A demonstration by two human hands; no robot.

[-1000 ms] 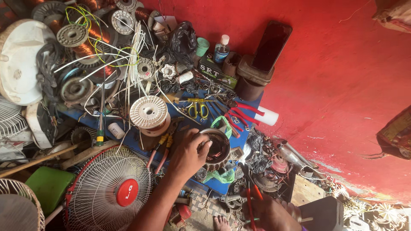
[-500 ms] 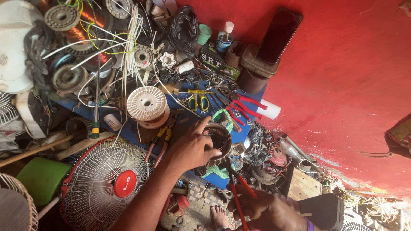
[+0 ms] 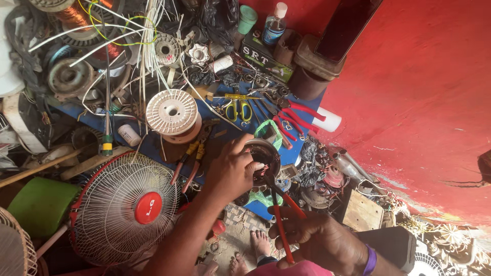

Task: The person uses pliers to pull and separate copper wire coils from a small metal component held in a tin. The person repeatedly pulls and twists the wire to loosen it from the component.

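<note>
Red-handled pliers [image 3: 280, 217] sat in your right hand [image 3: 319, 240], fingers wrapped firmly round both handles low in the view, with the tips pointing up toward the round dark motor part [image 3: 262, 156] at the middle of the cluttered blue work surface [image 3: 153, 145]. Your left hand [image 3: 232, 171] was curled over that motor part from the left, thumb and fingers half closed and gripping its rim, the fingertips reaching into its hollow. Whether the plier tips actually touched the part could not be told. Just left of your left hand lay a second pair of pliers with orange grips [image 3: 192, 158], and above those stood a white plastic wire spool [image 3: 172, 113]. A fan guard with a red round centre badge [image 3: 125, 207] lay at the lower left, beside a green plastic tub [image 3: 36, 204]. At the far edge of the surface, against the red wall [image 3: 424, 92], you had a dark rectangular box with pale lettering [image 3: 266, 59], a small clear bottle with a white cap and blue label [image 3: 274, 25] behind it, and a green cup [image 3: 247, 18] to its left. A white roll [image 3: 327, 120] lay by the red-handled cutters [image 3: 299, 117].
</note>
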